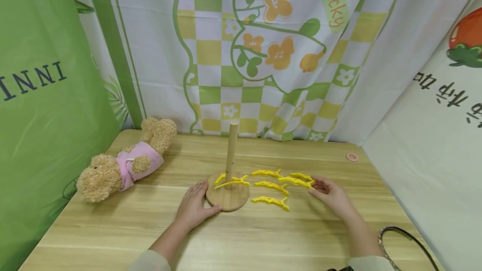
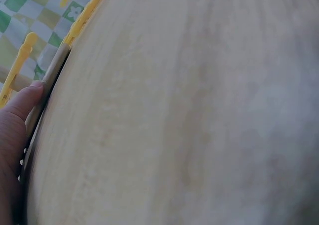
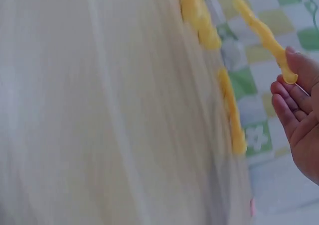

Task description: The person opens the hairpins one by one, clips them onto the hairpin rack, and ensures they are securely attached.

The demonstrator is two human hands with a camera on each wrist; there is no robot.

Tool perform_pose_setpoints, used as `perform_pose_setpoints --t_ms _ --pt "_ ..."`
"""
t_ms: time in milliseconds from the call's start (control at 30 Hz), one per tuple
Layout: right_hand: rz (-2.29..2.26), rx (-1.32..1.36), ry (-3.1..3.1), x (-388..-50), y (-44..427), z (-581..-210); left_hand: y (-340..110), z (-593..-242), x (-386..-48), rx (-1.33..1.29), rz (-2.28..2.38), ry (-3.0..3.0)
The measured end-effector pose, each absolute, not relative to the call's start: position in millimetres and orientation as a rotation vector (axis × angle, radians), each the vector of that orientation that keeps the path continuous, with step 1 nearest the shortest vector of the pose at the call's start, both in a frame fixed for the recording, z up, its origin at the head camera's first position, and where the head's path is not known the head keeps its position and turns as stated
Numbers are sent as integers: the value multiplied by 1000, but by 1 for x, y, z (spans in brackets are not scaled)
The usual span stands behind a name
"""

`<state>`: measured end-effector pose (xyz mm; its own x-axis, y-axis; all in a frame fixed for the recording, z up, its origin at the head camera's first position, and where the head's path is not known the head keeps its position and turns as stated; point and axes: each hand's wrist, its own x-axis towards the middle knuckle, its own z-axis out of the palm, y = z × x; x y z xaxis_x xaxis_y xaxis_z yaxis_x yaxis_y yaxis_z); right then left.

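Note:
A round wooden stand (image 1: 226,198) with an upright dowel (image 1: 231,149) stands mid-table. My left hand (image 1: 193,208) rests against its base, fingers along the left side and thumb at the front rim; the left wrist view shows the thumb (image 2: 25,103) touching the edge. Yellow alligator hair clips (image 1: 237,182) are at the foot of the dowel. To the right of the base, my right hand (image 1: 333,195) pinches the end of another yellow alligator hair clip (image 3: 264,33) between thumb and fingers, raised above the table. Several similar clips (image 1: 270,202) lie nearby.
A teddy bear (image 1: 141,162) in pink lies at the table's left. A pink ring (image 1: 352,157) sits at the back right. Near the front right edge lies a dark headband-like loop (image 1: 404,232). Patterned cloth (image 1: 244,95) hangs behind the table.

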<state>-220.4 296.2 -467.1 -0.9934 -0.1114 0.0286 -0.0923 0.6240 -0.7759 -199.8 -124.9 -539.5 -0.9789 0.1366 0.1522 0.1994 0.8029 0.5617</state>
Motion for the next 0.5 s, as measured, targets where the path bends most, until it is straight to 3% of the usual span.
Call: perform_pose_setpoints --t_ms 500 --pt "-1408 -287 2859 -229 209 -445 -125 -540 -200 -262 -927 -2887"
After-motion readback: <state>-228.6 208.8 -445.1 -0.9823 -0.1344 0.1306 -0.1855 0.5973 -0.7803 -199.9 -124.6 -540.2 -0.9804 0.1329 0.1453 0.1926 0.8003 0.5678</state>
